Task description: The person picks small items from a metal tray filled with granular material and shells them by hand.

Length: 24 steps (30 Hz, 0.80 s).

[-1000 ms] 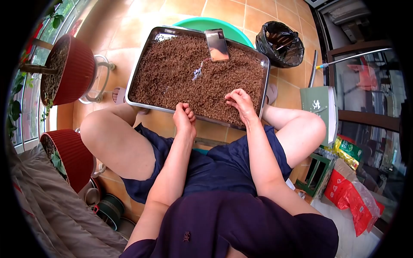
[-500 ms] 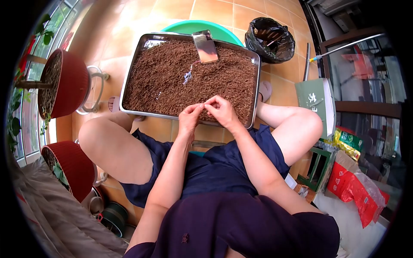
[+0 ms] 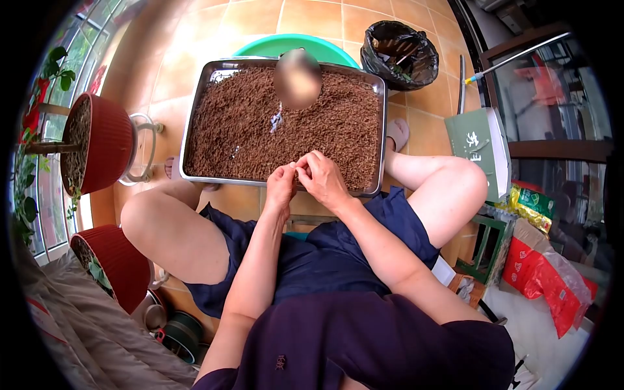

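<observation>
A metal tray (image 3: 184, 146) full of brown granules (image 3: 240, 123) lies in front of me. Over its near edge, my left hand (image 3: 281, 186) and my right hand (image 3: 320, 179) meet at the fingertips. Both are closed in a pinch, and whatever they hold between them is too small to make out. A small whitish-blue thing (image 3: 276, 121) lies on the granules near the middle. Behind it, a blurred round patch (image 3: 298, 79) covers the spot at the tray's far edge.
A green basin (image 3: 296, 44) shows behind the tray, with a black-bagged bin (image 3: 400, 55) right of it. Red flowerpots (image 3: 107, 144) line the left. A green book or box (image 3: 480, 153) and red packaging (image 3: 546, 279) are at the right.
My hands were apart one second ago; they came together at the fingertips and now sit slightly lower. The view has shifted a little, and the phone's place is now blurred.
</observation>
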Each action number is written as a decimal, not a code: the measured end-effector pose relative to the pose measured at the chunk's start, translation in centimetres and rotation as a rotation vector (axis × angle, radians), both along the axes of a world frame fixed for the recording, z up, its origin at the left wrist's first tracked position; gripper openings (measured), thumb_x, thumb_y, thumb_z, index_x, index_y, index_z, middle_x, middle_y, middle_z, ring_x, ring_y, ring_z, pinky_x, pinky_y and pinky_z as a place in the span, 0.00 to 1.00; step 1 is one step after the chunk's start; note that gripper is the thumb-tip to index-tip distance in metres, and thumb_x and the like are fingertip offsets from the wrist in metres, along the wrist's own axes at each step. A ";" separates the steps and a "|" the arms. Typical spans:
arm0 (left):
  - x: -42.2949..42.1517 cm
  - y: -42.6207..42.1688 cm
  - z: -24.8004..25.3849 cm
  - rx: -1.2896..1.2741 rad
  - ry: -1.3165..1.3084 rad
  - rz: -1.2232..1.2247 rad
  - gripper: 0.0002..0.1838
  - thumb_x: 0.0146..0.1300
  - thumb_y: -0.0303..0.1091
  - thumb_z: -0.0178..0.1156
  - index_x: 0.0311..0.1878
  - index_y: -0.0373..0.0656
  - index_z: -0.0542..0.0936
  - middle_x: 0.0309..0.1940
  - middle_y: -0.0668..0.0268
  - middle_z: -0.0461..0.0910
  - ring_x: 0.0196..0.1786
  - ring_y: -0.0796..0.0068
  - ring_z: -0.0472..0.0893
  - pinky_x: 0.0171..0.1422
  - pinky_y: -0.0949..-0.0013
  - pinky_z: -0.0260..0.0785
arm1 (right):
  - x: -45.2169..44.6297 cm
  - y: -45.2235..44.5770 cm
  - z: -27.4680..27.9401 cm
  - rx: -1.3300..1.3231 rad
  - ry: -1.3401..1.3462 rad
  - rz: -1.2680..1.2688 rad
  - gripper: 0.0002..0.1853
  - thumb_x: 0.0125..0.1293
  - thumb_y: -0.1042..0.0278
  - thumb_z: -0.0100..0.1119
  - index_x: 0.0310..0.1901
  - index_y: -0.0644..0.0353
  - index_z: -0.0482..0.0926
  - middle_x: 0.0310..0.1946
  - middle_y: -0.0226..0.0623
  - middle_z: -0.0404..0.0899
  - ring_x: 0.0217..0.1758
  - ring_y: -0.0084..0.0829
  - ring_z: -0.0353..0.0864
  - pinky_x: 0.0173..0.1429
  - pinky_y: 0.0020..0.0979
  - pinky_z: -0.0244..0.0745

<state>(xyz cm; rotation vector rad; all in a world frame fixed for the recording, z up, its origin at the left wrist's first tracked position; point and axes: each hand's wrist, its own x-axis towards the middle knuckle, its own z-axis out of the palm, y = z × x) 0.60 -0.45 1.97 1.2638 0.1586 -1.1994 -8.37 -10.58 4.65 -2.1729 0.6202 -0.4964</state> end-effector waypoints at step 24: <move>0.5 -0.2 0.3 -0.100 -0.009 -0.021 0.10 0.74 0.41 0.55 0.41 0.45 0.76 0.25 0.75 0.72 0.24 0.85 0.68 0.27 0.80 0.59 | -0.8 -1.8 -3.1 0.887 0.020 -0.062 0.07 0.67 0.67 0.62 0.41 0.61 0.78 0.35 0.33 0.81 0.32 0.23 0.81 0.38 0.26 0.79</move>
